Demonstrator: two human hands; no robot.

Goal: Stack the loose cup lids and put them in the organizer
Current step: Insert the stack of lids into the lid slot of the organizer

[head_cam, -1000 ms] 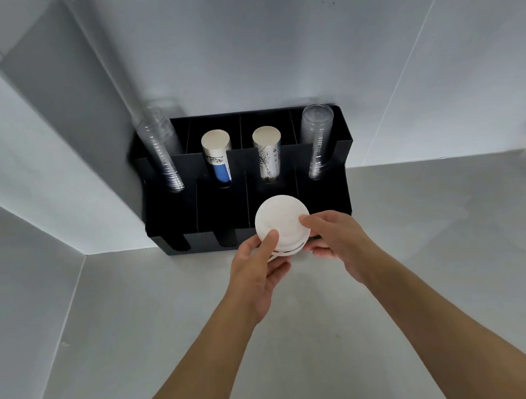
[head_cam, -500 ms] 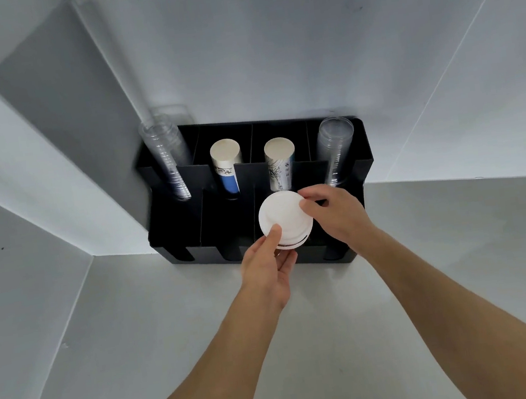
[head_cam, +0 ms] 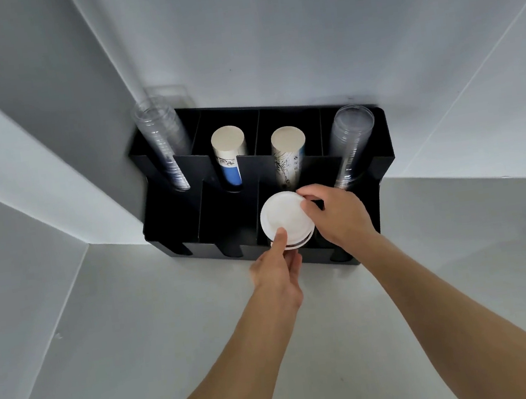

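A stack of white cup lids [head_cam: 286, 219] is held between both hands over the third front compartment of the black organizer [head_cam: 171, 224]. My left hand [head_cam: 278, 272] grips the stack from the near side, thumb on the top lid. My right hand [head_cam: 340, 214] holds its far right edge with fingertips. The bottom of the stack and the compartment floor under it are hidden.
The organizer stands against the white back wall in a corner. Its rear slots hold two stacks of clear plastic cups [head_cam: 164, 145] [head_cam: 349, 144] and two stacks of paper cups [head_cam: 227, 157] [head_cam: 287, 156]. White counter [head_cam: 173, 345] spreads in front.
Both hands have carried the lid stack forward from in front of the organizer to over its third front compartment. The view has moved closer to the organizer.
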